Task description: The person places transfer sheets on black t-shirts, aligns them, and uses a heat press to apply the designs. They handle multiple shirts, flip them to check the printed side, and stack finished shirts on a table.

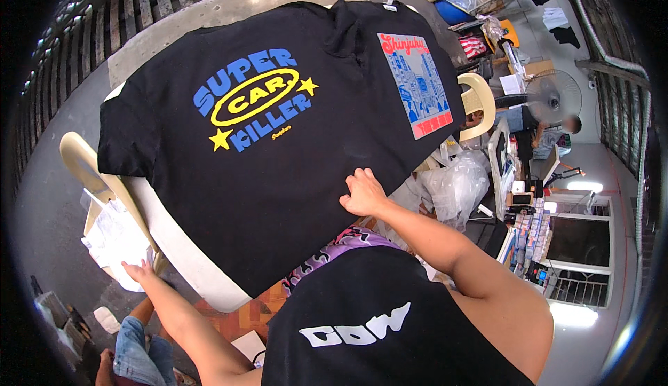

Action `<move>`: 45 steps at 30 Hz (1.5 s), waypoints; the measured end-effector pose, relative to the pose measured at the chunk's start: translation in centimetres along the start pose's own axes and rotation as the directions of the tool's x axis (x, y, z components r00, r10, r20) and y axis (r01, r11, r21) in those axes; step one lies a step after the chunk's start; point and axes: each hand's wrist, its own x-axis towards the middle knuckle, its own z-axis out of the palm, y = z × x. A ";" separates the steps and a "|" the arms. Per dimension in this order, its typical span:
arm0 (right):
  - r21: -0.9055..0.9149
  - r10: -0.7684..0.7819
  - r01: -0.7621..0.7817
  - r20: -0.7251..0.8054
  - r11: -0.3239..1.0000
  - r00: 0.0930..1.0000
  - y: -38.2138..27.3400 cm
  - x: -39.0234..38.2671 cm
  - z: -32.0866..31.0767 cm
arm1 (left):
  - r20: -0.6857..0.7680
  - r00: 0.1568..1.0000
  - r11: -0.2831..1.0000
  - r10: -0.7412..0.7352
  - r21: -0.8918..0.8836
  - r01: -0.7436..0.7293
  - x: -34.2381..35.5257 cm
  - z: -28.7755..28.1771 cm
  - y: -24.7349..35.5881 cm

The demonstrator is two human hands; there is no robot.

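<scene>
Black T-shirts [264, 198] with colourful prints lie spread over a light board [219, 281], filling the middle. My right hand [363, 192] rests on the lower right of the black fabric, fingers bent and slightly apart. My left hand [139, 271] reaches to a bundle of white material [115, 236] on a cream plastic chair [80, 149] at the left, thumb and forefinger apart, touching it. Whether the white material is paper, cloth or plastic, I cannot tell.
A second cream chair [480, 104] stands behind the board, near crumpled clear plastic [456, 184]. Another person's jeans-clad leg [136, 344] shows at lower left. A person [536, 125] is beside a standing fan [553, 97] at right, among cluttered equipment and a blue drum [452, 6].
</scene>
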 end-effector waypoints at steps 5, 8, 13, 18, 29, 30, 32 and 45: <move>0.329 -0.084 0.220 -0.383 0.918 0.920 10.6 0.8 -0.4 | 0.170 0.851 0.805 0.497 0.276 -0.526 -4.0 -2.0 4.6; 0.277 0.126 0.071 -0.632 0.958 0.765 19.4 2.4 -1.1 | 0.148 0.604 0.570 0.783 0.220 -0.792 -10.8 -2.8 7.2; 0.097 0.236 -0.216 -0.420 0.972 0.876 32.1 6.9 -2.4 | 0.191 0.253 0.215 0.948 0.198 -0.956 -33.6 0.8 3.9; 0.002 0.032 -0.037 -0.559 0.999 0.828 36.8 11.9 -1.9 | 0.765 -0.170 -0.156 0.621 -0.092 -0.984 -61.9 5.0 -13.3; 0.075 -0.453 0.521 -0.401 0.850 0.797 41.0 9.6 -1.9 | 0.884 -0.450 -0.174 -0.126 -0.466 -0.867 -86.2 11.2 -43.4; -0.016 -0.544 0.592 -0.412 0.806 0.730 41.2 9.1 -1.7 | 0.894 -0.436 -0.146 -0.102 -0.447 -0.882 -85.9 11.3 -43.7; -0.023 -0.575 0.674 -0.543 0.739 0.612 41.3 8.7 -1.6 | 0.908 -0.401 -0.115 -0.118 -0.414 -0.903 -85.0 11.2 -43.9; 0.614 -0.204 0.496 -0.484 0.615 0.851 39.6 11.5 -3.7 | 0.889 -0.445 -0.239 -0.107 -0.457 -0.857 -84.4 10.8 -44.2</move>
